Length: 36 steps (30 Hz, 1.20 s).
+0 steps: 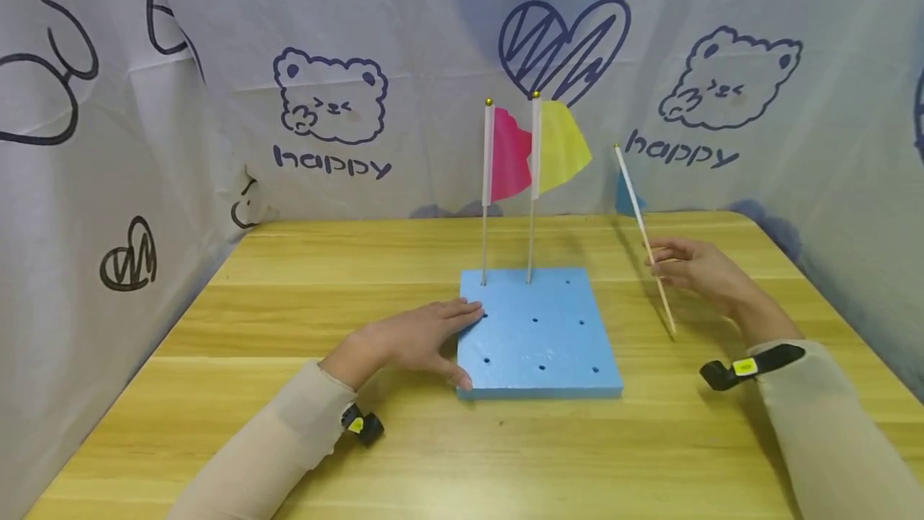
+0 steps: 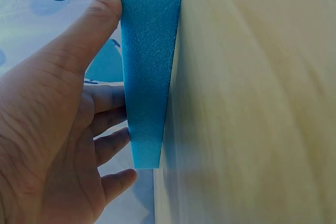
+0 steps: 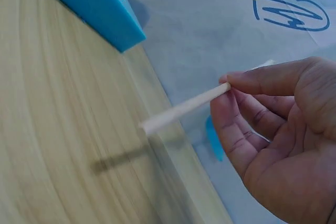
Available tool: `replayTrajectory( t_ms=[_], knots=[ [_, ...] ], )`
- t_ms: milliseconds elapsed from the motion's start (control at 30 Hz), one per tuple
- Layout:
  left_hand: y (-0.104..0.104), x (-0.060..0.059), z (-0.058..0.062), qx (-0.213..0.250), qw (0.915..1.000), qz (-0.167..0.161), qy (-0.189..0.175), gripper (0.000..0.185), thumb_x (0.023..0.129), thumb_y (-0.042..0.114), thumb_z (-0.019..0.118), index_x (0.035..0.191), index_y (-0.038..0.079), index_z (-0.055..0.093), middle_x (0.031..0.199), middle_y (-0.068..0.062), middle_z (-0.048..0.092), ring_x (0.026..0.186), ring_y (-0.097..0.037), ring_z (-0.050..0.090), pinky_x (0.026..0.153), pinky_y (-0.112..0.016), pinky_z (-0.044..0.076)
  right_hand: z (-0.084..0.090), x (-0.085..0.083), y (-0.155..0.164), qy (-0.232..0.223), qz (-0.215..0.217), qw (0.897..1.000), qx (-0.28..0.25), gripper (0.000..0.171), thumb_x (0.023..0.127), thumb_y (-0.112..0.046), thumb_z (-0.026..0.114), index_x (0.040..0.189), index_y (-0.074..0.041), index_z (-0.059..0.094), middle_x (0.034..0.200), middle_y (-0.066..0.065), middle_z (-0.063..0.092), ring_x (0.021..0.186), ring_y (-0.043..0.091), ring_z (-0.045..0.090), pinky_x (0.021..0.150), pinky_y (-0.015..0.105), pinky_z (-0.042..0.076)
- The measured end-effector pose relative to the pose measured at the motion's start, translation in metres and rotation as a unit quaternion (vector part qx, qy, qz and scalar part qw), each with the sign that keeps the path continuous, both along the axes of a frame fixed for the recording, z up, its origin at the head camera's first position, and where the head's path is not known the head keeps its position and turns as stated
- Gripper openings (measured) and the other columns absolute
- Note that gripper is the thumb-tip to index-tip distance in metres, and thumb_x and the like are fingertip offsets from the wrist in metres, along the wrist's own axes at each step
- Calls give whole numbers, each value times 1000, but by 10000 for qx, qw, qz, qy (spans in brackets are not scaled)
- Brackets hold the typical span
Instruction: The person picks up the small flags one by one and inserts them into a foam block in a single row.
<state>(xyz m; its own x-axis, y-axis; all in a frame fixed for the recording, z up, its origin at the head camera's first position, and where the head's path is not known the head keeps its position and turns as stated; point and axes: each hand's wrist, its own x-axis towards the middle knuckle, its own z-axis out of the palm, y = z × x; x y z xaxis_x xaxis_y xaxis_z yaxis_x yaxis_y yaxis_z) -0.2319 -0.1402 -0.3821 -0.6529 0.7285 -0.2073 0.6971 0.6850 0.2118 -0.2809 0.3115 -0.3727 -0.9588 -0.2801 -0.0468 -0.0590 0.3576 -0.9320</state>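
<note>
A light blue foam board [image 1: 537, 343] with several small holes lies flat on the table. Two small flags stand upright in holes along its far edge: a pink flag [image 1: 510, 159] and a yellow flag [image 1: 563, 147]. My left hand [image 1: 426, 339] rests on the board's left side, fingers extended; in the left wrist view the thumb touches the edge of the board [image 2: 149, 66]. To the board's right, my right hand [image 1: 696, 271] pinches the thin stick of a blue flag [image 1: 630, 195] between thumb and fingers. That stick [image 3: 184, 109] is tilted, its lower end raised above the table.
The wooden table [image 1: 289, 327] reaches back to a white curtain [image 1: 433, 46] printed with bears and hearts. More curtain [image 1: 65, 207] hangs along the left side. A black strap camera [image 1: 751, 366] sits on the right wrist, another camera [image 1: 364, 426] on the left.
</note>
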Motion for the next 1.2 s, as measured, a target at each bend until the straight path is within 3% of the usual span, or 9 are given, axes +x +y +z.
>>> replayTrajectory(
  t_ms=[233,600,767,900,1200],
  knots=[
    [1,1,1,25,10000,0,-39,114,74,81,54,158,17,14,163,-2,12,147,-24,15,117,-42,20,6,3,-12,223,-98,9992,-320,61,96,-9,64,146,7,33,110,6,59,95,11,64,86,27,54],
    [1,1,1,6,10000,5,-42,113,74,81,55,158,17,15,163,-2,12,148,-23,15,117,-42,20,12,6,-28,963,-328,9932,-564,36,94,-7,66,127,-15,53,106,8,59,88,11,64,79,25,56],
    [1,0,1,11,10000,6,-15,114,73,82,54,158,18,14,163,-1,12,148,-23,14,117,-41,20,15,7,-37,1418,-541,9858,-719,36,93,-2,66,125,-12,56,98,3,63,84,12,65,75,24,56],
    [1,1,2,18,10000,25,-30,113,74,81,55,158,18,14,163,-1,12,148,-23,15,117,-41,20,18,8,-44,1680,-740,9817,-510,40,93,-3,67,130,-5,53,97,2,63,83,12,65,75,26,57],
    [1,1,2,-14,10000,-15,-2,113,74,81,54,158,17,14,163,0,12,148,-22,14,117,-40,19,24,9,-59,1950,-844,9772,-29,52,93,-6,67,140,-5,45,100,12,62,83,11,64,72,22,56]
  ],
)
